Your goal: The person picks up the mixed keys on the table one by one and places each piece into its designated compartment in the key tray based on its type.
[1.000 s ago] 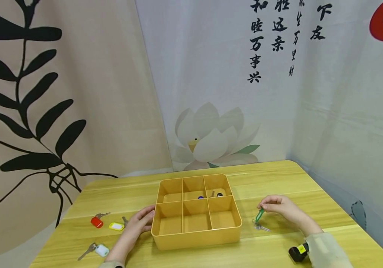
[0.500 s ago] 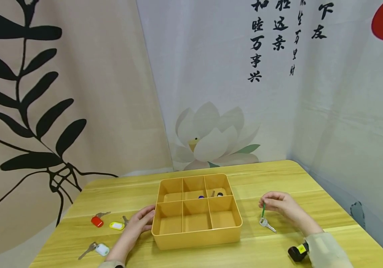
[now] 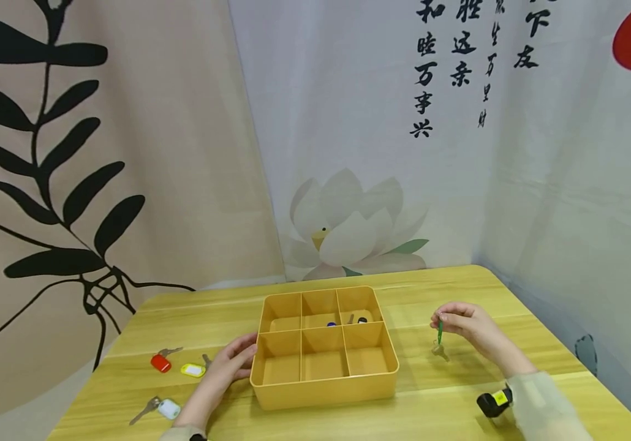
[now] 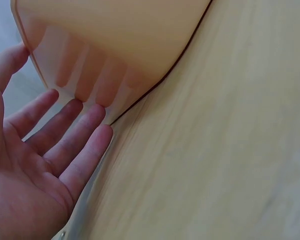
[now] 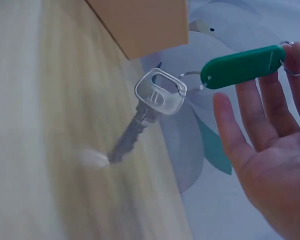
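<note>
My right hand [image 3: 472,331] pinches one end of a green key tag [image 5: 242,67] above the table, to the right of the box. From the tag's ring hangs a silver key [image 5: 160,92], clear of the tabletop. A yellow box [image 3: 323,397] with several compartments stands mid-table. My left hand [image 3: 228,369] lies along its left wall; in the left wrist view the fingertips [image 4: 102,112] touch that wall, fingers nearly straight. In the box's back row, a blue item [image 3: 331,324] shows in the middle compartment, and a key with a dark tag [image 3: 362,320] in the right one.
Left of the box lie a key with a red tag [image 3: 160,362], one with a yellow tag [image 3: 193,370], partly behind my left hand, and one with a white tag [image 3: 169,408]. A black wrist device [image 3: 494,402] sits at my right sleeve. Printed curtains [image 3: 348,122] hang behind the table.
My right hand has risen and shifted slightly right. The green-tagged key has come up off the table and hangs. The left hand and box have stayed put.
</note>
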A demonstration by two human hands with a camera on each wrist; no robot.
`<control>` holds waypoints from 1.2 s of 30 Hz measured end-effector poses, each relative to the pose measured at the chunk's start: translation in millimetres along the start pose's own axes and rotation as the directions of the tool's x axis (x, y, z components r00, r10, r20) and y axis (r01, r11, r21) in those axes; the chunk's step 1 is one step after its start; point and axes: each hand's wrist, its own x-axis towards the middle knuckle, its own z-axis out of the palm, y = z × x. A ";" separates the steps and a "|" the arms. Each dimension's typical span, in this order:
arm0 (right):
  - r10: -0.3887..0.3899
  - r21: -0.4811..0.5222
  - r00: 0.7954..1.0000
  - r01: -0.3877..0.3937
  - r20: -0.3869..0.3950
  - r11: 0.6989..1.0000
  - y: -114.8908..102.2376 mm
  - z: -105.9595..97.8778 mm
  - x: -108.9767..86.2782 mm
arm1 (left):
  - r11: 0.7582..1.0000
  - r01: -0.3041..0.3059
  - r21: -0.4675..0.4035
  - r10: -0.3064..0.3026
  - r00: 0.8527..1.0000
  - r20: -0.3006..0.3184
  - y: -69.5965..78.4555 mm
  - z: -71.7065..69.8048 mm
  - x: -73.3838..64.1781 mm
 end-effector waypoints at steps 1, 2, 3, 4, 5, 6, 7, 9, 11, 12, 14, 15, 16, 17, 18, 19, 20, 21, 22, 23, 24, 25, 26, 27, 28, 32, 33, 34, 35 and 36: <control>-0.004 0.000 1.000 0.004 0.001 1.000 -2.1 -1.0 1.2 | 1.000 -0.005 -0.009 0.005 1.000 0.004 0.5 0.1 -0.3; -0.003 -0.003 1.000 0.003 -0.002 1.000 -4.1 -2.0 2.3 | 1.000 -0.009 -0.013 0.009 1.000 0.008 1.2 0.0 -0.7; -0.001 -0.005 1.000 0.001 -0.006 1.000 -5.9 -2.9 3.5 | 1.000 -0.013 -0.016 0.013 1.000 0.014 1.7 -0.1 -1.0; 0.000 -0.007 1.000 0.000 -0.006 1.000 -8.1 -3.9 4.5 | 1.000 -0.017 -0.018 0.018 1.000 0.019 2.3 -0.1 -1.3; 0.004 -0.010 1.000 -0.004 -0.007 1.000 -10.4 -4.8 5.6 | 1.000 -0.020 -0.019 0.020 1.000 0.022 2.9 -0.1 -1.6; 0.008 -0.013 1.000 -0.008 -0.009 1.000 -12.5 -5.9 6.8 | 1.000 -0.023 -0.019 0.024 0.999 0.025 3.4 -0.1 -1.9; 0.007 -0.012 1.000 -0.007 -0.010 1.000 -14.6 -7.0 7.7 | 1.000 -0.024 -0.013 0.024 0.999 0.024 3.7 -0.1 -2.0; 0.007 -0.009 1.000 -0.007 -0.012 1.000 -18.9 -8.4 9.9 | 0.999 -0.034 -0.003 0.034 0.999 0.027 4.8 -0.1 -2.2; -0.003 -0.002 1.000 0.003 -0.002 1.000 -23.7 -10.0 12.1 | 0.999 -0.046 0.003 0.046 0.998 0.031 5.8 -0.1 -2.6; -0.009 0.002 1.000 0.009 0.003 1.000 -26.1 -10.7 13.3 | 0.999 -0.051 0.007 0.051 0.998 0.033 6.3 -0.1 -2.9; -0.022 0.015 1.000 0.022 0.021 1.000 -30.6 -12.0 15.7 | 0.998 -0.061 0.023 0.061 0.998 0.033 7.3 -0.1 -3.6; -0.030 0.023 0.999 0.029 0.030 0.999 -32.7 -12.7 17.0 | 0.997 -0.064 0.031 0.063 0.997 0.033 7.7 -0.1 -3.9; -0.039 0.031 0.998 0.038 0.039 0.999 -34.7 -13.3 18.3 | 0.997 -0.066 0.039 0.065 0.997 0.030 8.1 -0.2 -4.0; -0.048 0.041 0.998 0.046 0.049 0.998 -36.7 -13.9 19.6 | 0.997 -0.068 0.047 0.067 0.997 0.027 8.6 -0.2 -4.3; -0.058 0.051 0.997 0.055 0.058 0.997 -38.6 -14.4 21.0 | 0.996 -0.071 0.053 0.070 0.997 0.024 9.1 -0.4 -4.4; -0.067 0.061 0.995 0.063 0.068 0.996 -40.3 -15.0 22.5 | 0.996 -0.073 0.058 0.072 0.997 0.022 9.5 -0.6 -4.6; -0.078 0.068 0.994 0.073 0.076 0.995 -42.1 -15.5 24.0 | 0.996 -0.073 0.058 0.072 0.997 0.021 9.9 -0.9 -4.6; -0.088 0.075 0.993 0.081 0.084 0.994 -43.6 -16.1 25.6 | 0.996 -0.075 0.055 0.074 0.997 0.021 10.4 -1.2 -4.8; -0.098 0.082 0.991 0.091 0.090 0.993 -45.0 -16.6 27.1 | 0.996 -0.077 0.053 0.076 0.997 0.021 10.8 -1.7 -5.0; -0.109 0.085 0.990 0.101 0.095 0.991 -46.2 -17.2 28.6 | 0.996 -0.077 0.054 0.076 0.997 0.022 11.2 -2.1 -5.1; -0.118 0.088 0.988 0.110 0.097 0.990 -47.6 -17.6 29.9 | 0.996 -0.078 0.051 0.077 0.997 0.024 11.4 -2.5 -5.2; -0.123 0.092 0.988 0.114 0.097 0.989 -48.8 -18.2 31.0 | 0.996 -0.079 0.051 0.078 0.997 0.025 11.7 -2.8 -5.3; -0.126 0.095 0.988 0.117 0.095 0.989 -50.2 -18.7 31.7 | 0.995 -0.082 0.048 0.081 0.996 0.026 11.8 -3.0 -5.1; -0.124 0.097 0.988 0.115 0.090 0.989 -51.6 -19.2 32.2 | 0.995 -0.085 0.047 0.083 0.996 0.027 11.8 -3.1 -5.0; -0.119 0.097 0.989 0.110 0.083 0.989 -53.1 -19.7 32.4 | 0.995 -0.087 0.048 0.086 0.996 0.028 11.7 -3.0 -4.8; -0.081 0.080 0.996 0.077 0.048 0.994 -59.0 -21.3 32.3 | 0.996 -0.087 0.033 0.086 0.995 0.041 10.6 -1.7 -3.8; -0.076 0.074 0.996 0.073 0.044 0.995 -60.4 -21.4 32.6 | 0.996 -0.086 0.029 0.085 0.996 0.041 10.2 -1.4 -3.8; -0.073 0.068 0.996 0.070 0.041 0.995 -61.7 -21.4 33.2 | 0.996 -0.085 0.025 0.084 0.996 0.041 9.9 -1.2 -3.9; -0.074 0.065 0.996 0.071 0.042 0.995 -62.9 -21.2 34.0 | 0.996 -0.083 0.020 0.082 0.996 0.039 9.7 -1.1 -4.3; -0.076 0.064 0.996 0.073 0.045 0.995 -63.9 -21.3 35.1 | 0.997 -0.081 0.020 0.080 0.996 0.033 9.6 -1.1 -4.8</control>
